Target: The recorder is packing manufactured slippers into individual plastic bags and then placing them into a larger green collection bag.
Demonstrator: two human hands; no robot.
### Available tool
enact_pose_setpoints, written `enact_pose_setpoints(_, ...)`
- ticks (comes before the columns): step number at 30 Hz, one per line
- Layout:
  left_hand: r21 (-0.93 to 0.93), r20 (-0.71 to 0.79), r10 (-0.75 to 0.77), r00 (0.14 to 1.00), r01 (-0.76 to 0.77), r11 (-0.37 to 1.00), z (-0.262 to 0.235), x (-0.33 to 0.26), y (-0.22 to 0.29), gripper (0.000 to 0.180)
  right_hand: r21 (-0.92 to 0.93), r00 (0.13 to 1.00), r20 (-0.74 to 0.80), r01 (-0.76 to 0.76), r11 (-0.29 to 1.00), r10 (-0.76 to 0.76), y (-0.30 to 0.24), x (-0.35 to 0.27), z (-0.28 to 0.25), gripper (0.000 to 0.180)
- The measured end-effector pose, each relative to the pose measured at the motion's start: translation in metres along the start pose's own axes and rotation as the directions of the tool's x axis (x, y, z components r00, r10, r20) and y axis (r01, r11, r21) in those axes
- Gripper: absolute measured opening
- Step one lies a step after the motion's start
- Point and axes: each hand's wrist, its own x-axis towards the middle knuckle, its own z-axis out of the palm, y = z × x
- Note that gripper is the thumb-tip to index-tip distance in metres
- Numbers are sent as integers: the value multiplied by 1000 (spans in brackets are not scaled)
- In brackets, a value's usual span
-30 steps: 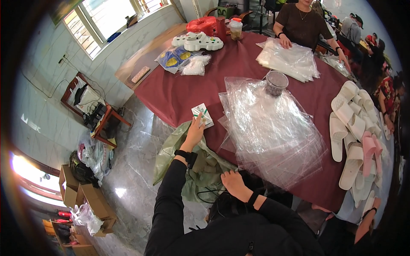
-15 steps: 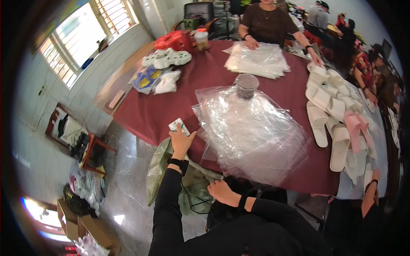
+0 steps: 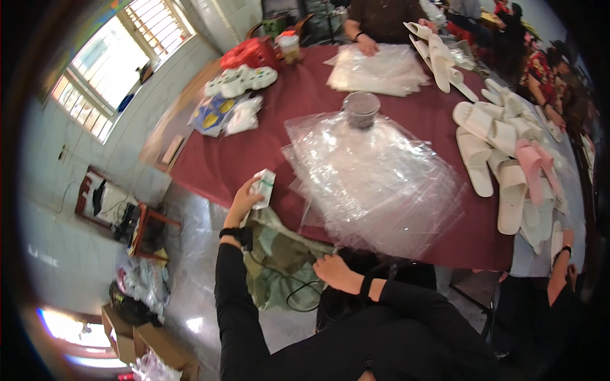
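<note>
Your left arm is extending forward in a black sleeve, with a dark band showing at the wrist. Your left hand (image 3: 243,202) is reaching up over the near edge of the table, its fingers curling closed in a pinch grip. Your right arm is bending across your lap, also banded at the wrist. Your right hand (image 3: 335,273) is resting low, knuckles up, fingers loosely curled.

A dark red cloth-covered table (image 3: 254,159) carries a heap of clear plastic bags (image 3: 375,178), white foam slippers (image 3: 495,146) and a small round jar (image 3: 360,108).
</note>
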Motion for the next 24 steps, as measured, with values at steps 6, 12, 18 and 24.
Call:
enact_pose_setpoints(6, -4, 131, -88, 987, 90, 996, -26, -7, -12, 68, 20, 999, 48, 4, 1000, -5, -3, 2, -6, 15)
enact_pose_setpoints(12, 275, 150, 86, 985, -125, 953, -31, -20, -36, 73, 30, 999, 51, 14, 999, -15, -7, 9, -8, 17)
enact_pose_setpoints(18, 750, -126, 528, 840, -268, 605, 40, -78, 18, 62, 5, 999, 6, -34, 999, 34, 1, 1, -11, 31)
enact_pose_setpoints(24, 704, 435, 40, 899, -368, 607, 85, -195, -10, 69, 48, 994, 37, 100, 994, -102, 5, -9, -2, 17)
